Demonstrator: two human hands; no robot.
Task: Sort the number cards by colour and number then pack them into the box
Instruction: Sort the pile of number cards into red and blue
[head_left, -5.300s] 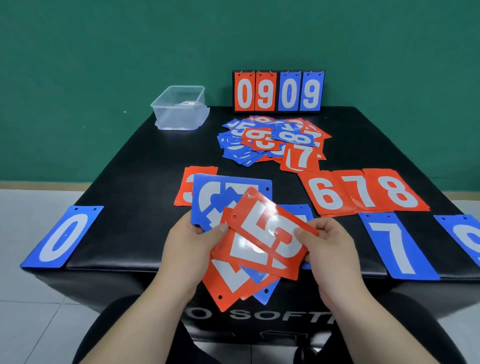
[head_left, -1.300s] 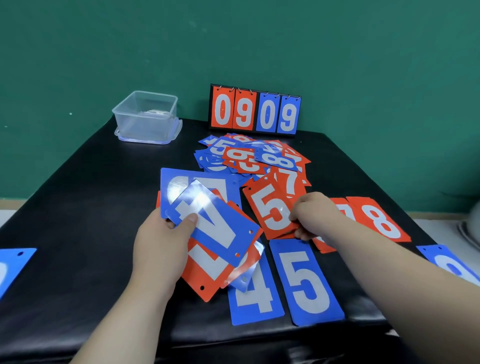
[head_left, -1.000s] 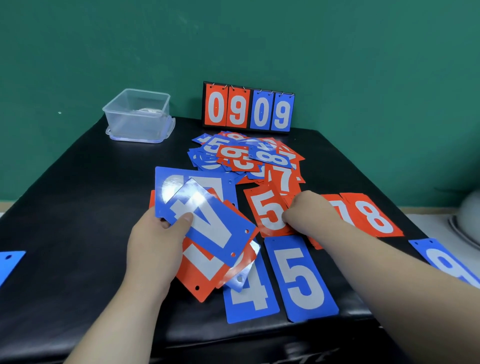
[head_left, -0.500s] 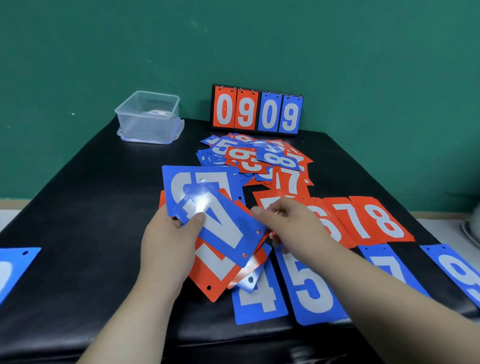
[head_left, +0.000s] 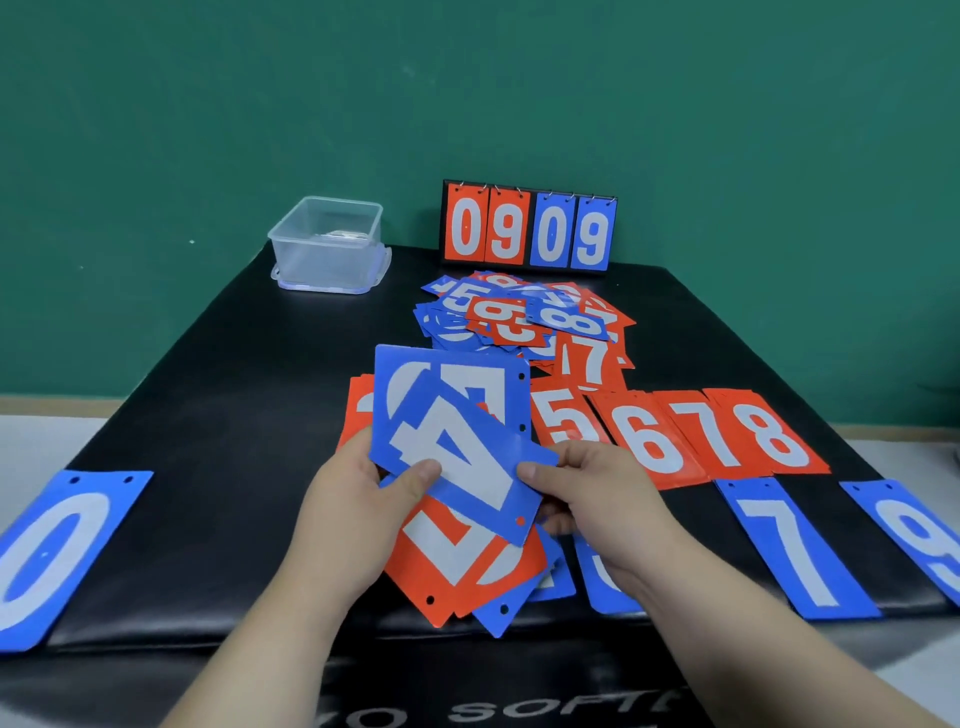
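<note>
Two pinches: your left hand (head_left: 358, 514) fans the mixed stack (head_left: 457, 553) so faces read, your right hand (head_left: 597, 493) nips the blue 4 card (head_left: 457, 462) by its edge, likely bound for the tabletop's (head_left: 234, 415) blue row (head_left: 784, 545).

A: What's at frame centre?
B: The left hand (head_left: 358, 514) grips a fanned stack (head_left: 457, 566) of cards; the right hand (head_left: 597, 499) pinches the tilted blue 4 card (head_left: 457, 457) on top.
A: Upper left?
B: A clear box (head_left: 327, 244); red cards (head_left: 675, 436), 5 to 8, line up right of centre.
</note>
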